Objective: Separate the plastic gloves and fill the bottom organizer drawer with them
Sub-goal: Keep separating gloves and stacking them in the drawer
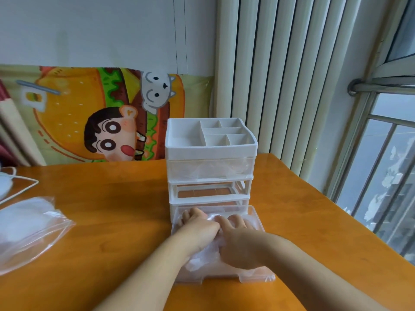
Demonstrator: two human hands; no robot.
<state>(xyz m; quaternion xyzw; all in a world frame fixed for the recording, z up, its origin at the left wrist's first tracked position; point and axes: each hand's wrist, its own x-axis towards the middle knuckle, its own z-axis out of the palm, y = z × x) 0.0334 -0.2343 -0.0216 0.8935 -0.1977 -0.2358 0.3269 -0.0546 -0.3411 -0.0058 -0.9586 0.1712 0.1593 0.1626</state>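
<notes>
A white organizer with clear drawers stands on the orange table. Its bottom drawer is pulled out toward me. Thin clear plastic gloves lie crumpled inside it. My left hand and my right hand are both inside the drawer, fingers stretched forward and pressing down on the gloves. More clear plastic shows in the top drawer. The middle drawer slot looks see-through with nothing in it.
A clear zip bag with white contents lies at the left of the table. A white cable runs at the far left edge. A cartoon cloth hangs behind; window and blinds are at the right.
</notes>
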